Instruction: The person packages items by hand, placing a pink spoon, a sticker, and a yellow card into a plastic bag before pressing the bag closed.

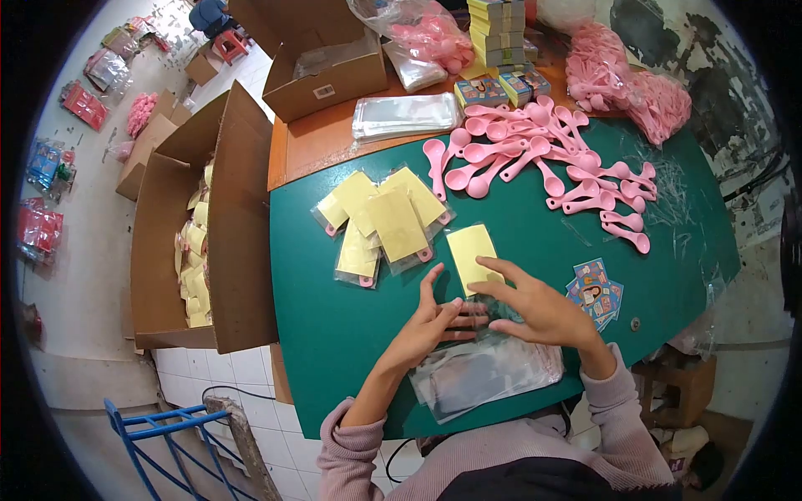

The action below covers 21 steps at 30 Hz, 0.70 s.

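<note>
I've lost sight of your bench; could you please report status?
Left hand and right hand open, flat on clear plastic sleeve with yellow card. Sleeve lying on green table. Stack of clear bags by wrists, pink plastic spoons apart.

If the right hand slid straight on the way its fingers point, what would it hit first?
The right hand points forward and left, its fingertips already at the yellow card in its clear bag. Past that, probably the pile of bagged cards, though height is hard to judge.

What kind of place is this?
Probably a small packing workshop: a heap of loose pink spoons, packets with yellow cards on the green table, and a big cardboard box holding more packets.
</note>
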{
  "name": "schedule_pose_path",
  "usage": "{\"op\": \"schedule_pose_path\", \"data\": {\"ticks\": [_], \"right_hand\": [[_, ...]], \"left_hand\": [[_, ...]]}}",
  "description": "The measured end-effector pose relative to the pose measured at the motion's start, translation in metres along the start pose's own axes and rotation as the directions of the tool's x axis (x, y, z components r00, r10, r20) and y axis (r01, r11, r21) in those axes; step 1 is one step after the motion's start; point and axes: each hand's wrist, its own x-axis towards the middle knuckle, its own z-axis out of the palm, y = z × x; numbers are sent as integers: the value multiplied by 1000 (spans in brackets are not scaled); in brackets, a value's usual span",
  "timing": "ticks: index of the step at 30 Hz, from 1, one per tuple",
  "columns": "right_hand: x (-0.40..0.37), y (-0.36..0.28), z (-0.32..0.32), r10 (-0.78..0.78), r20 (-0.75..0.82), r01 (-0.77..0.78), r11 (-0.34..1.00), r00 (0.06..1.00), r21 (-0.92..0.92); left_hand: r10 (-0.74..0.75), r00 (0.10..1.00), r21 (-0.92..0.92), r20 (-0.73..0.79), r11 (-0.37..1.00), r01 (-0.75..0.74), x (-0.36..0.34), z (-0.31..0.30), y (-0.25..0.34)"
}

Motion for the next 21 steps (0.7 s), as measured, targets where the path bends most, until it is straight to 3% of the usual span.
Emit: {"op": "schedule_pose_path", "data": {"ticks": [2,4,9,11,16,21], "right_hand": [[-4,-3,2,-25,-12,24,996,1000,-81],[-8,-9,1,17,75,0,975,997,-221],[-13,-8,22,-51,16,53,975,999,-214],[-12,-9,28,-52,-29,44,970,998,-238],[-9,-8,41,-101,-135,64,964,986,-259],[-11,-10,46,-57,-117,25,966,992,-259]], "left_hand": [[-90,995,61,-29,994,92,-6,3,5],[-60,998,86,-28,994,62,-9,4,3],[32,997,24,-68,999,-30,-6,3,-6],[143,987,4,-80,990,-143,-3,-2,-10],[144,982,-103,-122,982,-157,-7,4,-6],[129,985,-118,-114,983,-142,-10,8,-6]]}}
